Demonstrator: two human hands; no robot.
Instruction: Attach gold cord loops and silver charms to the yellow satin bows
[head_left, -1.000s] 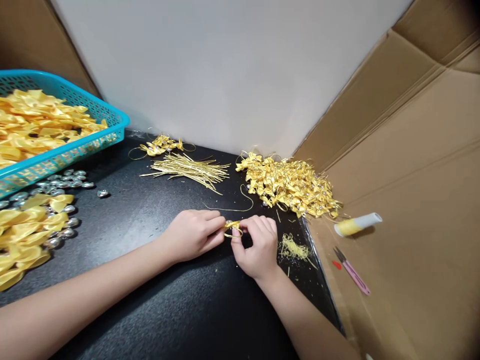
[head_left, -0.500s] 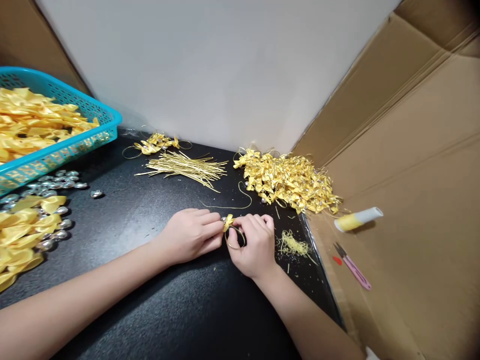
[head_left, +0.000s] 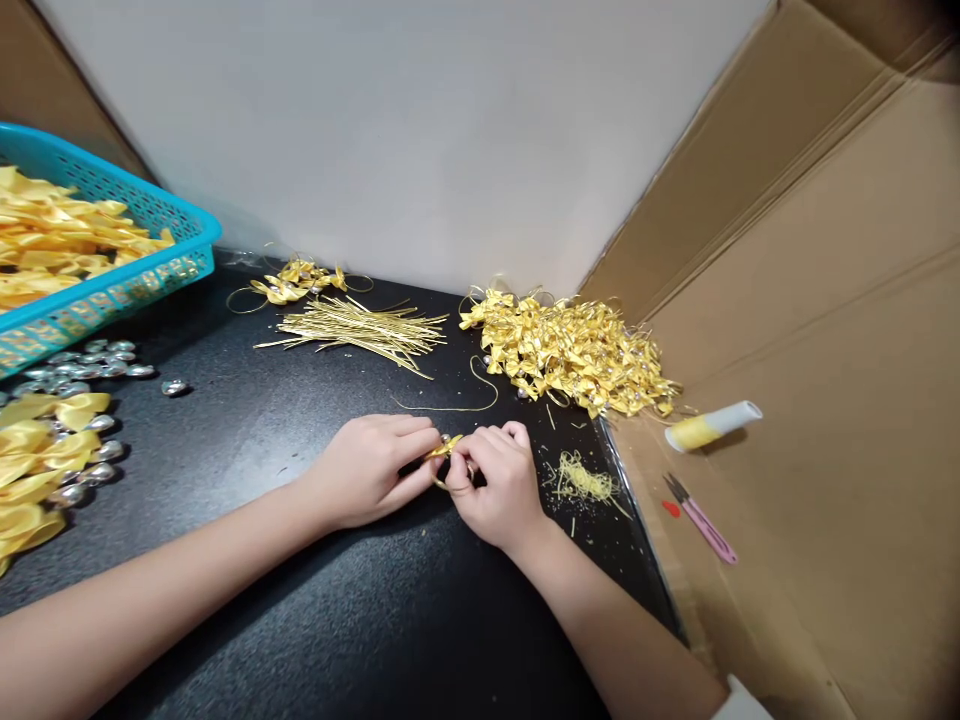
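Observation:
Between my two hands is a small yellow ribbon bow (head_left: 445, 447) with a silver bell and a gold cord loop. My left hand (head_left: 379, 465) pinches the bow from the left. Closed around its other side and the loop is my right hand (head_left: 495, 480); the fingers partly hide the loop. Beyond them a thin gold thread (head_left: 457, 409) lies curved on the black table (head_left: 300, 620). Gold cord pieces (head_left: 360, 332) are bunched farther back, and a heap of finished-looking bows with loops (head_left: 570, 350) sits at the back right.
A blue basket (head_left: 187, 240) of yellow bows stands at the left, with silver bells (head_left: 97, 365) and more bows (head_left: 45, 465) before it. Thread scraps (head_left: 585, 480) lie right of my hand. Pink thread snips (head_left: 705, 525) and a yellow thread spool (head_left: 712, 428) rest on cardboard.
The bow has turned between my fingers and its loop is now more covered by my right hand. The whole view has shifted slightly.

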